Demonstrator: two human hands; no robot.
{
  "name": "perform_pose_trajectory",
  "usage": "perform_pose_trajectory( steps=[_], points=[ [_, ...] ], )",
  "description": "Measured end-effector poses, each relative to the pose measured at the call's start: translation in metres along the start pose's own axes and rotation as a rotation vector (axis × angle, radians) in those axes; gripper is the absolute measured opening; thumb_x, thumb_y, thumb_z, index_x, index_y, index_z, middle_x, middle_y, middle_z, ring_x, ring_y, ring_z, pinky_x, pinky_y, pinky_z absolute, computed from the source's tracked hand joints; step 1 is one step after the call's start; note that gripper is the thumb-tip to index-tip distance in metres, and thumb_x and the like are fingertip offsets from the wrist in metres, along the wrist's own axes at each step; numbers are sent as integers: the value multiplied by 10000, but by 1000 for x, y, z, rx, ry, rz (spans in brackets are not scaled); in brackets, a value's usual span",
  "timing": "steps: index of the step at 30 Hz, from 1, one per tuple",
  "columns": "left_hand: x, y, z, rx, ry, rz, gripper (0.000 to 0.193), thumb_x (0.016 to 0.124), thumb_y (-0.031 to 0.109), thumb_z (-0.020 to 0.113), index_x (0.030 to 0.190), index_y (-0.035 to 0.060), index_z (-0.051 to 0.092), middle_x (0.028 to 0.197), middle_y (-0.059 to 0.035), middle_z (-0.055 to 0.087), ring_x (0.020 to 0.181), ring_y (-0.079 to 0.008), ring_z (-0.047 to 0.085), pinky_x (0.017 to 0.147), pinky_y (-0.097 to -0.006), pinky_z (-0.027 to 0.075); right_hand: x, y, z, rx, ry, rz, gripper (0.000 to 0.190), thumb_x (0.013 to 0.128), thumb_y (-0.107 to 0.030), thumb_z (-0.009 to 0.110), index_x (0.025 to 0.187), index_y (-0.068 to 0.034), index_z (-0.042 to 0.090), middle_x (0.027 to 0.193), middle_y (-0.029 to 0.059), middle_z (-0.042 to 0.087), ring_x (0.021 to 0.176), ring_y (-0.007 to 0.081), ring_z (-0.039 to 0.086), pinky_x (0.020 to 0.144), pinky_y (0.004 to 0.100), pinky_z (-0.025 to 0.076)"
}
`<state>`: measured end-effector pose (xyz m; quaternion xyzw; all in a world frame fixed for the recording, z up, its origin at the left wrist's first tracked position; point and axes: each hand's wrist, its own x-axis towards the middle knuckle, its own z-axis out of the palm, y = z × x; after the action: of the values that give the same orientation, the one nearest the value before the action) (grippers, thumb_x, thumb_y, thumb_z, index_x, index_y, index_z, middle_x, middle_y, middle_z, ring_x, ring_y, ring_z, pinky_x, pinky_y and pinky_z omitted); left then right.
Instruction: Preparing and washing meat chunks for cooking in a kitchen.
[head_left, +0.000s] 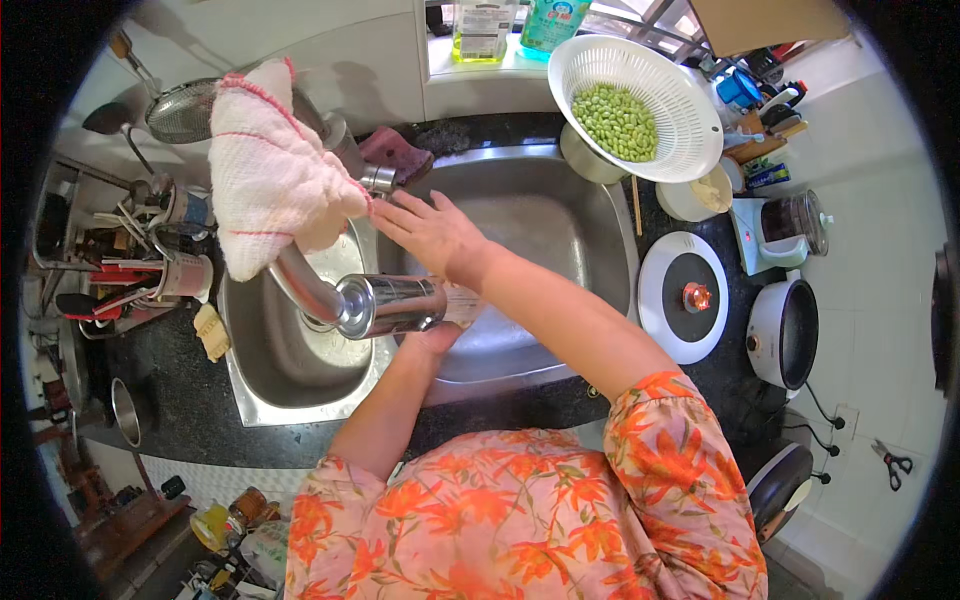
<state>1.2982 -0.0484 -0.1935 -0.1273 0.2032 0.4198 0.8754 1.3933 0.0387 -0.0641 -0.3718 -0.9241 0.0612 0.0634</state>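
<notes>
My right hand (424, 229) reaches over the steel double sink, its fingers near the faucet's metal lever (377, 178) and the edge of a pink-striped white cloth (262, 165) draped over the faucet. Under the chrome faucet head (394, 304), my left hand (439, 336) is partly hidden, and what it may hold is not visible. Water seems to run from the head over the large basin (525, 225). A dark pink rag (394, 154) lies behind the lever. A white plastic colander (675, 97) with green beans (615, 124) rests on a metal pot (589, 157) at the sink's back right corner.
Right of the sink lie a white lid (649, 300), a bowl (679, 201), a kitchen scale (750, 240) and a white electric pot (765, 337). On the left are utensil holders (187, 276), a yellow sponge (211, 332) and a metal cup (126, 412). Bottles (484, 30) stand on the windowsill.
</notes>
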Motion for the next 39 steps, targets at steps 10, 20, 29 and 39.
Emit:
perform_pose_trajectory(
  steps=[10, 20, 29, 39],
  points=[
    [-7, -29, 36, 36, 2, -13, 403, 910, 344, 500, 1238, 115, 551, 1194, -102, 616, 1076, -281, 603, 920, -471, 507, -52, 18, 16, 462, 158, 100, 620, 857, -86, 596, 1440, -154, 399, 1517, 83, 347, 1375, 295, 361, 1110, 417, 334],
    [7, -72, 41, 416, 229, 180, 270, 946, 264, 490, 1143, 106, 584, 1110, -59, 638, 1047, -229, 610, 930, -380, 489, -142, -29, 69, 997, 640, 631, 334, 1003, -203, 442, 1207, 14, 593, 1309, 195, 544, 1267, 289, 479, 1072, 354, 342],
    [-20, -73, 76, 412, 159, 347, 468, 1015, 407, 357, 1294, 70, 523, 1238, -88, 586, 1153, -225, 543, 998, -384, 417, -127, -45, 59, 1496, 830, 838, 305, 1005, -216, 469, 1159, -2, 623, 1130, 87, 624, 1026, 179, 575, 931, 296, 442],
    [-42, -81, 104, 423, 117, 528, 591, 1017, 411, 375, 1444, 6, 312, 1453, -117, 391, 1334, -261, 383, 1137, -410, 263, -110, -34, 62, 2527, 920, 852, 301, 990, -319, 438, 1048, -65, 590, 1017, 93, 643, 939, 256, 624, 878, 420, 507]
  ],
)
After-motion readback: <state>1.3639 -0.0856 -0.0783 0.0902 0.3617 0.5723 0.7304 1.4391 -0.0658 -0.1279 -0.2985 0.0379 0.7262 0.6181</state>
